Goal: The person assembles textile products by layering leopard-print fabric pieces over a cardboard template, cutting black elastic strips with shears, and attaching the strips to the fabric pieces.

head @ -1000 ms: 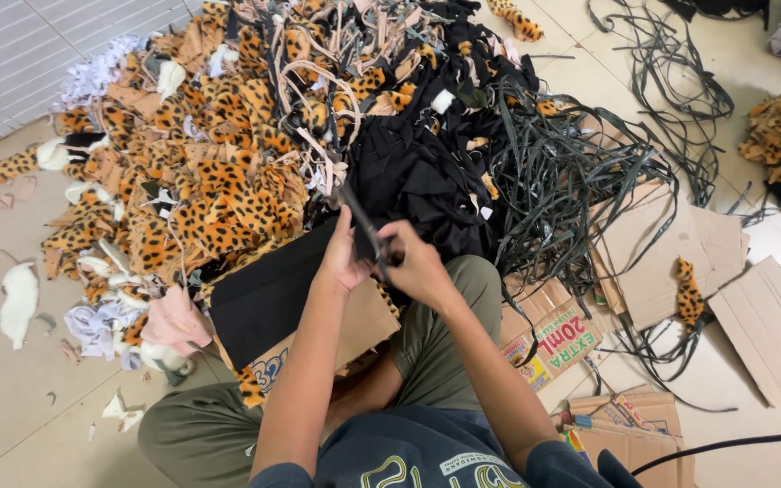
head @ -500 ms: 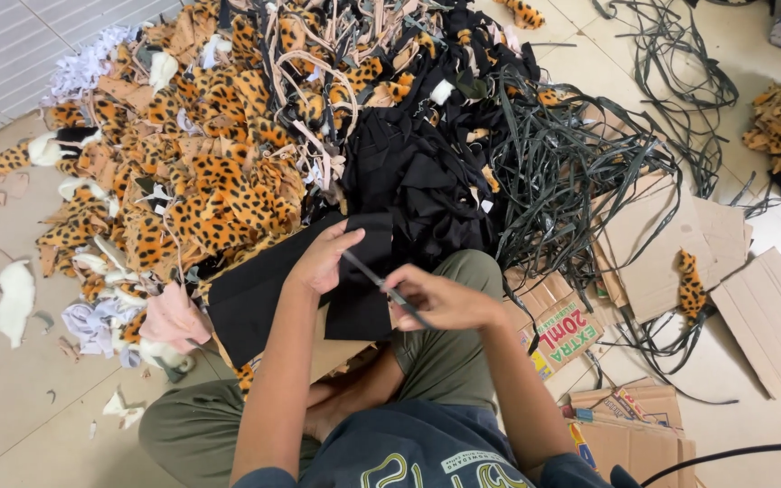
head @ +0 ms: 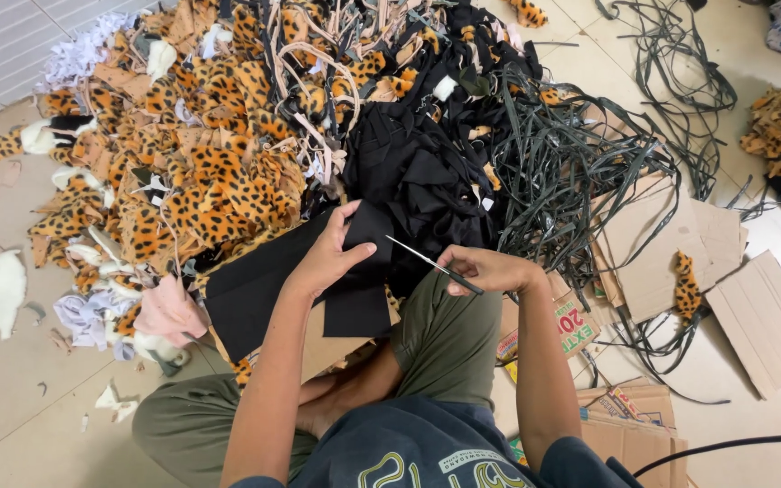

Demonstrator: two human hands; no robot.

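- The left hand (head: 332,258) is pinching a flat black fabric piece (head: 365,237), lifting its edge over a brown cardboard sheet (head: 336,348) on the lap, seemingly for steadiness.
- The right hand (head: 490,269) is closing around a thin dark metal tool (head: 431,264), its tip angling toward the fabric.
- Compared with half a second ago, the hands are sitting farther apart.
- A heap of leopard-print plush scraps (head: 201,172) is lying just beyond.
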